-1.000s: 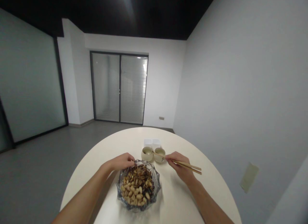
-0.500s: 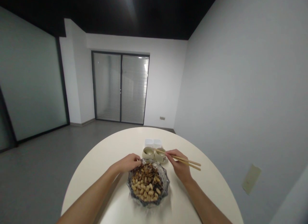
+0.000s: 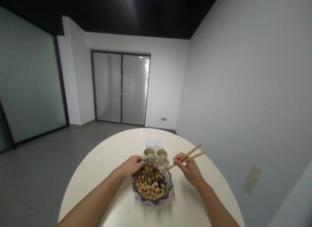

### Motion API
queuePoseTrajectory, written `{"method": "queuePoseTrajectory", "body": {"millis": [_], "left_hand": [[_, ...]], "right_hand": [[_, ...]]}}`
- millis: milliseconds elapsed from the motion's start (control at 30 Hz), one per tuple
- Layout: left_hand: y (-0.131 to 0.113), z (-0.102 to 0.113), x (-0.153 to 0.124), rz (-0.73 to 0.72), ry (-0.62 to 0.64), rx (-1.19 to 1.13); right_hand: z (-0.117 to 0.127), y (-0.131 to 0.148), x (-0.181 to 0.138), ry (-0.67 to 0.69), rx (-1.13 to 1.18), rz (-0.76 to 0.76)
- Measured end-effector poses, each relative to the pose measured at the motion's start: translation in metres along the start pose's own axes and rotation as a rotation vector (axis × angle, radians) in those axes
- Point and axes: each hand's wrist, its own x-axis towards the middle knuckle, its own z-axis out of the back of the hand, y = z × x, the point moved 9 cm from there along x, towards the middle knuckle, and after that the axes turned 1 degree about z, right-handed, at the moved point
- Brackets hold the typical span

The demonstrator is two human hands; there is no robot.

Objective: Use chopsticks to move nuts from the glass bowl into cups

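My left hand [image 3: 133, 165] is closed on the far-left rim of a scalloped clear glass bowl [image 3: 169, 192]. Inside the bowl lie pale pistachios [image 3: 151, 190], striped sunflower-like seeds [image 3: 151, 179] and some dark seeds at the right. In my right hand [image 3: 190, 172] is a pair of wooden chopsticks [image 3: 192, 158], with their tips down at the bowl's right inner side, near the dark seeds. Whether the tips pinch a seed is too small to tell. Just behind the bowl stand a left small cup [image 3: 149, 153] and a right small cup [image 3: 162, 155] with a dark mark on its side.
Two white square containers [image 3: 154, 144] stand side by side behind the cups. Everything rests on a round cream table [image 3: 104, 158]. A white wall [image 3: 234, 90] runs close along the table's right side.
My right hand has drawn back from the right cup towards me, and the chopstick tips have swung from that cup down into the bowl. My left hand keeps its hold on the rim.
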Motion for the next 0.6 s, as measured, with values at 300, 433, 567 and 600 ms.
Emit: {"method": "queuePoseTrajectory", "body": {"millis": [300,433,567,600], "left_hand": [[-0.005,0.000,-0.004,0.006,0.021,-0.020],[-0.007,-0.001,-0.005,0.002,0.027,-0.024],[-0.007,-0.001,-0.004,-0.008,0.025,-0.016],[-0.006,-0.002,-0.004,-0.008,0.025,-0.014]], "right_hand": [[-0.019,0.009,-0.007,0.121,-0.024,0.114],[-0.023,0.016,-0.008,0.164,-0.041,0.142],[-0.027,0.023,-0.008,0.197,-0.041,0.159],[-0.028,0.024,-0.008,0.205,-0.042,0.160]]}}
